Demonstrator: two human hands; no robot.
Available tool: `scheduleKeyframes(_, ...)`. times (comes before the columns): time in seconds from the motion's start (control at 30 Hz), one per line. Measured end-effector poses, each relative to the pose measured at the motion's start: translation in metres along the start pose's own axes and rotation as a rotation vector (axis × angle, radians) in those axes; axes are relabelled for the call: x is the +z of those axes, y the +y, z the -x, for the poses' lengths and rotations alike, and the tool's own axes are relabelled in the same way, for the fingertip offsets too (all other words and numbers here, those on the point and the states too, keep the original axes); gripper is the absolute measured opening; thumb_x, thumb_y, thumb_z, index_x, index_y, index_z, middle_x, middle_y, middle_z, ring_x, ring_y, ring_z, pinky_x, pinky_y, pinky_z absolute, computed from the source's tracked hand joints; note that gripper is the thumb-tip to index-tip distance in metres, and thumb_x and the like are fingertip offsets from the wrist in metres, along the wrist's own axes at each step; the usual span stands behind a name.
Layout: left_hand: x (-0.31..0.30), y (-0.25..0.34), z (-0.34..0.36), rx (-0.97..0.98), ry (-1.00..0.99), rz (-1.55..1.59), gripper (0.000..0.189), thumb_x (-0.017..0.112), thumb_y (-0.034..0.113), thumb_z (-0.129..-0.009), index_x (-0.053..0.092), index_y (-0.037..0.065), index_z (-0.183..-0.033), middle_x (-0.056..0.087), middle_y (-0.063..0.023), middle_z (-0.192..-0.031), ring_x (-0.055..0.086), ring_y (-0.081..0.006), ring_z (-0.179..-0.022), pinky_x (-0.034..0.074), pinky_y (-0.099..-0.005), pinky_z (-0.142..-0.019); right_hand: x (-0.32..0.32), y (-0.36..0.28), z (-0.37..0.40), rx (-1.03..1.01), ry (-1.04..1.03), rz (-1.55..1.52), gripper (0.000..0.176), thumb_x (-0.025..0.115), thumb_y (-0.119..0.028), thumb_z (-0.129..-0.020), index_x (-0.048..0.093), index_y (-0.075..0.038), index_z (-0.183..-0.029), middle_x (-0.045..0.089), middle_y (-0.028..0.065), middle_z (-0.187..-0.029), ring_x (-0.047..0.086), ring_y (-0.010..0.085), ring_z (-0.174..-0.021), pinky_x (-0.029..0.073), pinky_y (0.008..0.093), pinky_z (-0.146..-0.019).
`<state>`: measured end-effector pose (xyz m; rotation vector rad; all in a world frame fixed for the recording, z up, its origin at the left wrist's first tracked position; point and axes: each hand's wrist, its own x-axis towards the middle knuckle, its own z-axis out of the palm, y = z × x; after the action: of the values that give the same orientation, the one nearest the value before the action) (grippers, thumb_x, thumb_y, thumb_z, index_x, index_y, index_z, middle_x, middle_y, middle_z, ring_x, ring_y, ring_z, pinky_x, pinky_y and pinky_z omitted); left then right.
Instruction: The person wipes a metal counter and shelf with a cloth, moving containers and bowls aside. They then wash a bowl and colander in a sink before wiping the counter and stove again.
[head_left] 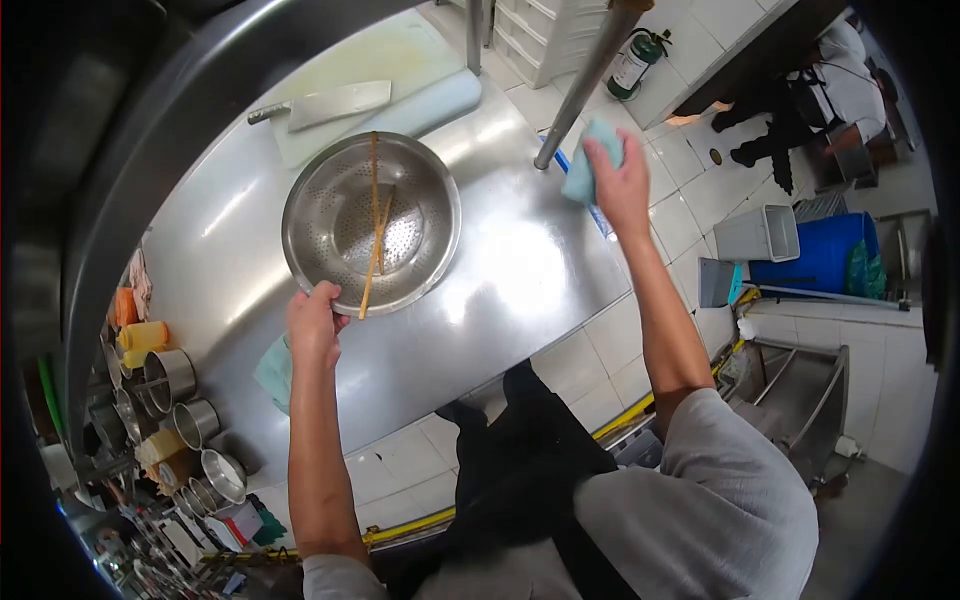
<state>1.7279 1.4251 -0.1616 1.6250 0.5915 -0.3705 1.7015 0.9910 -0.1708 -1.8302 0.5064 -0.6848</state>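
My left hand (315, 322) is closed on the rim of a metal colander (330, 225) above the steel table (500, 330). Two thin wooden sticks (376, 235), which look like chopsticks, lie across the colander, the longer one reaching over its near rim. A folded pale green cloth (594, 160) is gripped in my right hand (625, 185), at the table's right end beside a metal post (590, 85). Beside my left wrist lies a second green cloth (272, 374), partly hidden by the arm.
Behind the colander, a cleaver (340, 104) rests on a pale cutting board (390, 60), near a rolled bluish sheet (425, 110). Metal pots (170, 380) line the left side. A blue bin (825, 255) stands at right; another person (850, 90) is farther back.
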Motion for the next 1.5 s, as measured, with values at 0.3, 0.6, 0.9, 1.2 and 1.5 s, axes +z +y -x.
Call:
scheduleKeyframes(0.3,0.020,-0.006,-0.002,0.001,0.011,0.013,0.012,0.065,0.014,-0.084,0.060,0.006,-0.091,0.057,0.0008,-0.073,0.052,-0.0089,-0.055,0.044,-0.0237,-0.048,0.085,0.036,-0.029,-0.401,0.200,0.203,0.037,0.080,-0.028,-0.084,0.061,-0.001,-0.101,0.060,0.0200,-0.097,0.058,0.0409,-0.094,0.049,0.0490,-0.083)
scheduleKeyframes(0.6,-0.004,0.022,0.054,0.042,0.083,-0.005,0.010,0.066,0.015,-0.084,0.061,0.008,-0.090,0.056,0.0028,-0.071,0.050,-0.0076,-0.053,0.043,-0.0217,-0.045,-0.027,0.084,-0.080,-0.041,-0.781,1.029,0.039,0.079,-0.035,-0.080,0.070,-0.002,-0.097,0.071,0.0235,-0.099,0.069,0.0380,-0.099,0.054,0.0458,-0.086)
scheduleKeyframes(0.9,-0.022,0.002,0.062,0.055,0.115,0.029,0.015,0.065,0.013,-0.085,0.064,0.006,-0.098,0.060,0.0020,-0.076,0.052,-0.0066,-0.055,0.044,-0.0213,-0.046,0.079,0.133,-0.136,-0.070,-0.775,0.314,0.043,0.057,-0.037,-0.100,0.070,0.000,-0.117,0.072,0.0194,-0.111,0.068,0.0259,-0.102,0.051,0.0370,-0.090)
scheduleKeyframes(1.2,0.015,0.002,0.030,0.033,0.073,0.029,0.013,0.066,0.014,-0.085,0.062,0.005,-0.093,0.058,0.0005,-0.075,0.051,-0.0084,-0.053,0.045,-0.0226,-0.047,-0.036,0.031,0.062,-0.289,-0.902,0.577,0.020,0.073,-0.028,-0.088,0.076,-0.010,-0.096,0.065,0.0136,-0.102,0.064,0.0325,-0.094,0.052,0.0454,-0.083)
scheduleKeyframes(1.5,0.108,0.035,-0.013,0.060,-0.049,-0.071,0.021,0.069,0.019,-0.084,0.063,0.001,-0.092,0.061,-0.0038,-0.076,0.058,-0.0122,-0.057,0.050,-0.0246,-0.050,0.080,0.050,0.085,-0.683,-0.406,0.557,0.024,0.071,-0.026,-0.083,0.067,-0.007,-0.097,0.059,0.0118,-0.093,0.058,0.0337,-0.090,0.044,0.0486,-0.079)
